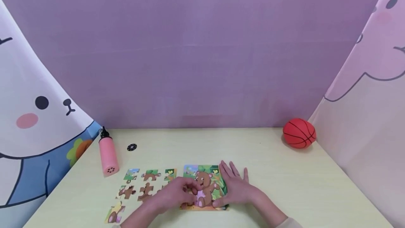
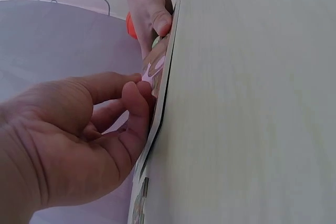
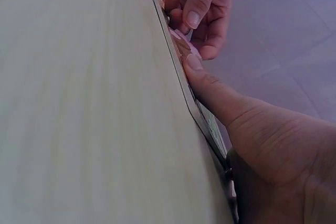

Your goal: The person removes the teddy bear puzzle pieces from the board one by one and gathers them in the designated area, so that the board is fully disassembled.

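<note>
A bear jigsaw puzzle (image 1: 207, 175) lies in its flat board. With bent fingers, my left hand (image 1: 178, 192) pinches a pink-and-brown puzzle piece (image 2: 148, 73) at the picture's lower middle. That piece looks tilted up from the board in the right wrist view; my fingertips partly hide it. Spread out along the board's right side is my right hand (image 1: 238, 187), its thumb (image 3: 194, 62) on the lower edge of the picture. Several loose puzzle pieces (image 1: 150, 174) lie left of the board, some hidden behind my left hand and forearm.
A pink hand pump (image 1: 108, 154) lies at the table's back left, with a small black disc (image 1: 132, 147) near it. A red toy basketball (image 1: 299, 133) sits at the back right corner. Printed cloth walls (image 1: 202, 62) border the table (image 1: 205, 143).
</note>
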Available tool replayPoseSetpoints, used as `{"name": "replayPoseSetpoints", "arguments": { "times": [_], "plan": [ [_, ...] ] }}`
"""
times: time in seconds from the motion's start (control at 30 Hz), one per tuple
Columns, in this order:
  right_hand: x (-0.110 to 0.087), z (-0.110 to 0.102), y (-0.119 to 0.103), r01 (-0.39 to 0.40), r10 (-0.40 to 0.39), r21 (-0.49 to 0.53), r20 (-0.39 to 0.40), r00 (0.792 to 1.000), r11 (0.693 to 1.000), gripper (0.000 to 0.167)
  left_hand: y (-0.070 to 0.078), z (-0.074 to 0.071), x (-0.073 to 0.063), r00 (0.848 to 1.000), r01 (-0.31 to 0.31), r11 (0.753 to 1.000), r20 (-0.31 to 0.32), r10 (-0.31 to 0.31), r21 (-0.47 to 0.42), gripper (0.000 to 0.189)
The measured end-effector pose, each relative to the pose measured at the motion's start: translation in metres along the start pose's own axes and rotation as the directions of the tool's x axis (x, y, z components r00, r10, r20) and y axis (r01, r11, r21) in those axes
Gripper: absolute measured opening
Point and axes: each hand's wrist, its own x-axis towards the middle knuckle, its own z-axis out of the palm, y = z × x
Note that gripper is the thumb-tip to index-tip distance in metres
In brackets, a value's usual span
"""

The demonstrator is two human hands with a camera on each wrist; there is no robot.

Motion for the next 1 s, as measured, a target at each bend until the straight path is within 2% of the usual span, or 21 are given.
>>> {"name": "replayPoseSetpoints", "arguments": {
  "times": [0.53,0.8,1.0],
  "plan": [
    [0.0,-0.003,0.001,0.004,-0.004,-0.012,0.01,1.0,1.0,0.133,0.004,0.006,-0.001,0.998,-0.003,0.998,-0.063,-0.002,-0.068,0.017],
    [0.0,-0.006,0.002,0.039,-0.037,-0.031,0.042,0.998,0.999,0.136,0.003,0.002,-0.003,0.996,-0.036,0.996,-0.087,0.029,-0.085,0.02],
    [-0.003,-0.009,0.002,0.087,-0.085,-0.027,0.066,0.994,0.996,0.137,0.001,-0.009,-0.009,0.995,-0.033,0.996,-0.097,0.024,-0.087,0.022]
  ]
}}
